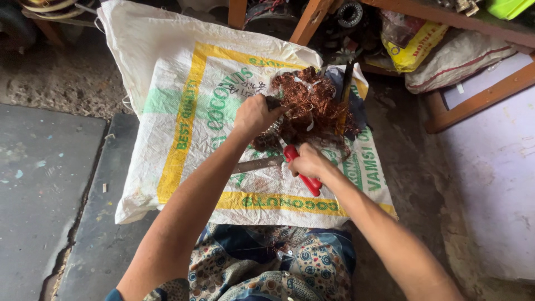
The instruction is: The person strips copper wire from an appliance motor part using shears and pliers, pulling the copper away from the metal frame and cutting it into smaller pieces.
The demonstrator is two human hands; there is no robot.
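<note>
The left hand [253, 114] is closed around a dark stub at the edge of the tangled copper wire [315, 106], which lies just beyond its fingers on the white woven sack [167, 67]. The right hand [306, 161], fist shut on red-handled pliers [304, 170], works beneath the tangle; stripping looks underway, and pulling wire free needs a firm hold.

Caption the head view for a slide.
Left hand grips copper wire tangle while right hand holds red-handled cutters over a woven sack.
</note>
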